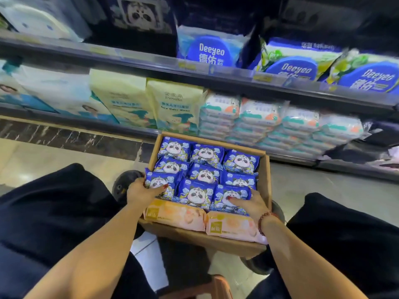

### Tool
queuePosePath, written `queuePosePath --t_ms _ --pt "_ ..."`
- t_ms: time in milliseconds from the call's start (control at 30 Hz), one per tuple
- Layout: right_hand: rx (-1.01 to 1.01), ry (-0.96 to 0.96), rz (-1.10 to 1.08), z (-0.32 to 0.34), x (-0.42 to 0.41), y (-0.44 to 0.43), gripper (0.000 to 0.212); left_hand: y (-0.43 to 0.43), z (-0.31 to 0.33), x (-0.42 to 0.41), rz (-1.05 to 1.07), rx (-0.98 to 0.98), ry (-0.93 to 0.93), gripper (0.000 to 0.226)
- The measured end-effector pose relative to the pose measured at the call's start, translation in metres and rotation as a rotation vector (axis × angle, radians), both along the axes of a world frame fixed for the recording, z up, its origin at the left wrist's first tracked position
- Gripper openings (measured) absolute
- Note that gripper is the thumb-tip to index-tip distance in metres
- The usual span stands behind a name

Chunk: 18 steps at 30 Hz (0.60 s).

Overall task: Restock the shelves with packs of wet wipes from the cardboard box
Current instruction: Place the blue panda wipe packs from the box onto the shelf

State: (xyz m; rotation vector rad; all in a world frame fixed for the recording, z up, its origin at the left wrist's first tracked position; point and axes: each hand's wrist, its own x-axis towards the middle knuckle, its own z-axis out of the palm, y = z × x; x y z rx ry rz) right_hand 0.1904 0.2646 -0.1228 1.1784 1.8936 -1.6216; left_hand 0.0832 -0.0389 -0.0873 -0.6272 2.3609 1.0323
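Shelves (194, 71): span 12 o'clock, stocked with wipes packs.
Cardboard box (265, 175): frame centre, below shelves, open.
Contents: blue panda packs (206, 155) in three columns; two pink packs (179, 214) along 6 o'clock wall.
Left hand (141, 192): box 8 o'clock, thumb on top, gripping near-left panda pack (156, 181); pack raised above neighbours.
Right hand (250, 205): box 4 o'clock, thumb on top, gripping near-right panda pack (234, 194) by its edge.

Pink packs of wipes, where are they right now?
Head view: the pink packs lie side by side along the near edge of the cardboard box, just nearer than the blue panda packs.
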Motion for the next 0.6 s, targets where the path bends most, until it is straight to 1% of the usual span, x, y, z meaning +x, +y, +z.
queuePosePath --t_ms 33,67,100,133,200,233,300,333,400,433,467,500,567,600 --pt "-0.022 0.01 -0.031 -0.018 0.001 0.002 0.126 -0.001 0.0 -0.001 -0.01 0.001 -0.021 0.05" --pt "-0.036 0.022 -0.051 -0.022 0.002 0.001 0.136 -0.003 -0.001 -0.002 -0.016 0.012 -0.038 0.052" --pt "-0.023 0.022 -0.075 -0.026 0.003 -0.001 0.136 -0.005 -0.001 -0.003 -0.02 0.019 -0.063 0.055" --pt "-0.01 0.017 -0.083 -0.016 0.001 -0.006 0.128 -0.008 -0.004 -0.004 -0.027 0.024 -0.085 0.061" --pt "-0.021 -0.01 -0.101 0.01 -0.003 -0.016 0.103 -0.012 -0.011 -0.005 -0.033 0.016 -0.123 0.075" --pt "-0.027 -0.026 -0.113 0.007 -0.003 -0.016 0.102 -0.01 -0.01 -0.005 -0.04 0.009 -0.122 0.078" --pt "-0.03 -0.026 -0.133 0.012 -0.004 -0.019 0.112 -0.006 -0.008 -0.004 -0.054 0.005 -0.085 0.078" --pt "-0.037 -0.021 -0.143 0.013 -0.005 -0.019 0.104 -0.003 -0.005 -0.003 -0.051 0.028 -0.068 0.077" --pt "-0.028 -0.014 -0.16 0.023 -0.004 -0.022 0.057 0.001 -0.003 0.001 -0.037 0.086 -0.047 0.072" --pt "-0.035 -0.007 -0.162 0.026 -0.004 -0.023 0.042 0.003 -0.001 0.001 -0.027 0.113 -0.034 0.069" --pt "-0.038 0.001 -0.165 0.027 -0.003 -0.023 0.038 0.001 -0.001 0.001 0.005 0.153 -0.039 0.067" --pt "-0.042 0.01 -0.168 0.028 -0.002 -0.022 0.038 -0.001 -0.002 0.0 0.04 0.205 -0.037 0.065" --pt "-0.047 0.041 -0.184 0.028 0.0 -0.02 0.037 -0.005 -0.003 -0.004 0.078 0.283 -0.059 0.071" --pt "-0.047 0.049 -0.191 0.029 0.001 -0.019 0.036 -0.007 -0.008 -0.007 0.075 0.281 -0.062 0.075"
